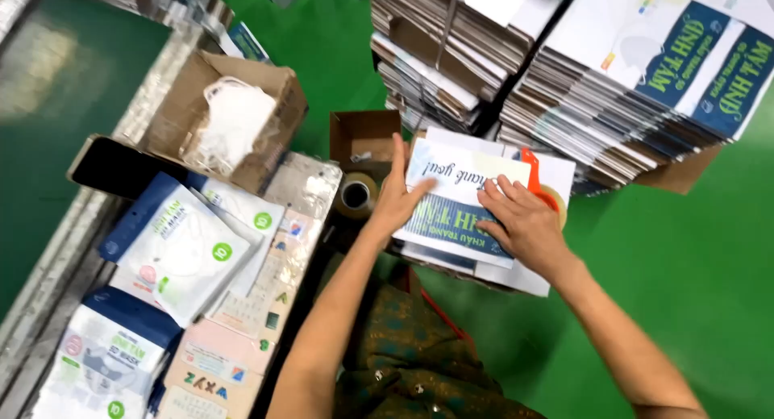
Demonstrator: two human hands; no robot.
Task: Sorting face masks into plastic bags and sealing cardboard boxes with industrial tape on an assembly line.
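Pressing a printed carton (459, 205) flat.
Left hand (395, 197) and right hand (524, 221) lay open-palmed on it, grasping nothing, beside a tape roll (355, 195).

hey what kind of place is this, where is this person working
Most likely a packing station in a factory or warehouse. Bundled stacks of flat printed cartons stand on a green floor, bagged face masks lie alongside, and both hands, left hand and right hand, press a white and blue box.
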